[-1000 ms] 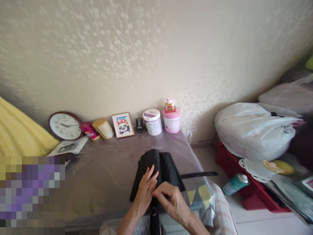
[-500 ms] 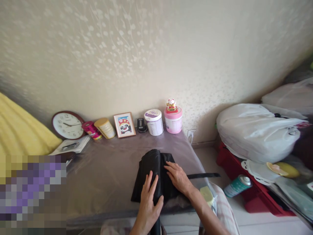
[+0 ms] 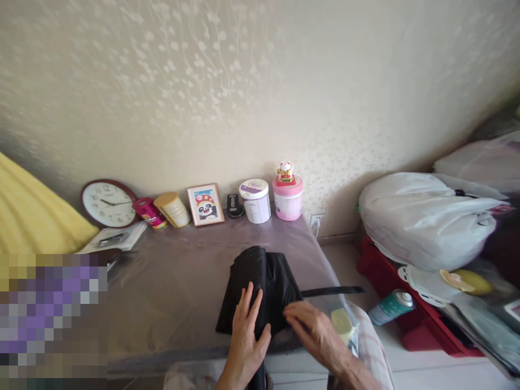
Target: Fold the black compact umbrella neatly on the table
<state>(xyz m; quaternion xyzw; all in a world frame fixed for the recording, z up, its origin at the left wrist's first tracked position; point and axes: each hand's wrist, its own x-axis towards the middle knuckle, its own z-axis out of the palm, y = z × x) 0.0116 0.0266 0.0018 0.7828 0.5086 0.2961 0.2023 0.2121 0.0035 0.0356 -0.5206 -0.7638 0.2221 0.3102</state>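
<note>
A black umbrella (image 3: pixel 260 265), its cloth loosely folded, lies on the table in front of me, with a dark shaft or handle running down toward my lap. My left hand (image 3: pixel 246 327) rests flat on its middle, fingers stretched and thumb apart. At the cloth's lower right edge is my right hand (image 3: pixel 311 327), its fingers bent and pressed together on the edge; its thumb is mostly hidden. A black strap (image 3: pixel 333 291) reaches right from the umbrella past the table's edge.
Along the wall stand a clock (image 3: pixel 109 203), a framed panda picture (image 3: pixel 206 205), several tubs and a lucky cat figure (image 3: pixel 285 173). A yellow block (image 3: pixel 342 324) sits at the table's right edge. Right of it are a spray can (image 3: pixel 392 307), a red bin (image 3: pixel 422 344) and a white bag (image 3: pixel 426 216).
My right hand has slid down and toward me, from lying spread on the cloth to bent fingers at its lower right edge. The right cloth panel lies wider. My left hand stays put.
</note>
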